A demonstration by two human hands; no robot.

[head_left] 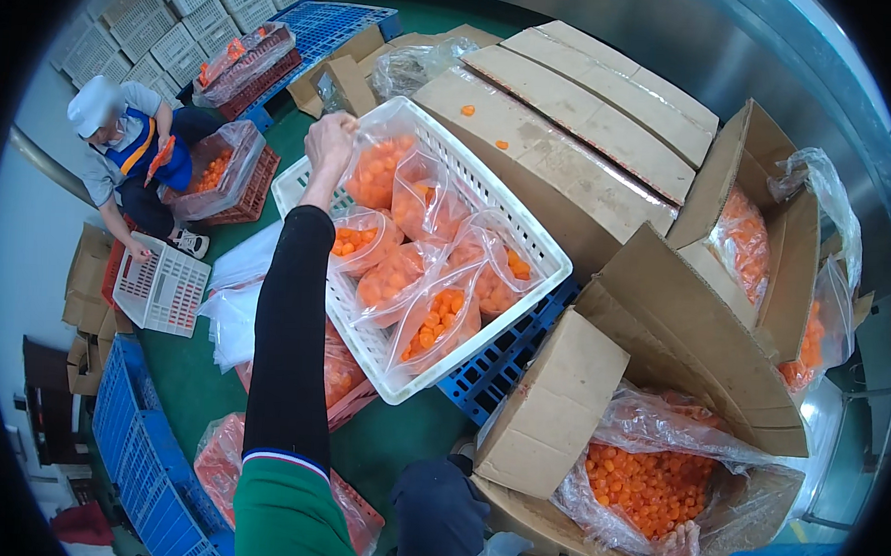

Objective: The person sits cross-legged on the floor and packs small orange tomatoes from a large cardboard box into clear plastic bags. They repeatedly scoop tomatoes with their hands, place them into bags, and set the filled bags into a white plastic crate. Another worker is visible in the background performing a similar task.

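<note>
My left hand (329, 142) reaches far forward and grips the top of a clear plastic bag (379, 168) filled with orange pieces, at the far corner of a white slatted crate (527, 244). Several more filled bags (434, 322) lie in that crate. My right hand (676, 549), in a thin glove, rests low at the near edge of an open cardboard box (549, 412) lined with plastic and full of loose orange pieces (650, 486).
The white crate sits on a blue pallet (501, 365). Sealed cardboard boxes (571, 134) stand behind it, open ones (755, 242) to the right. A seated person (123, 155) works at the far left beside red crates (233, 179) and another white crate (162, 290).
</note>
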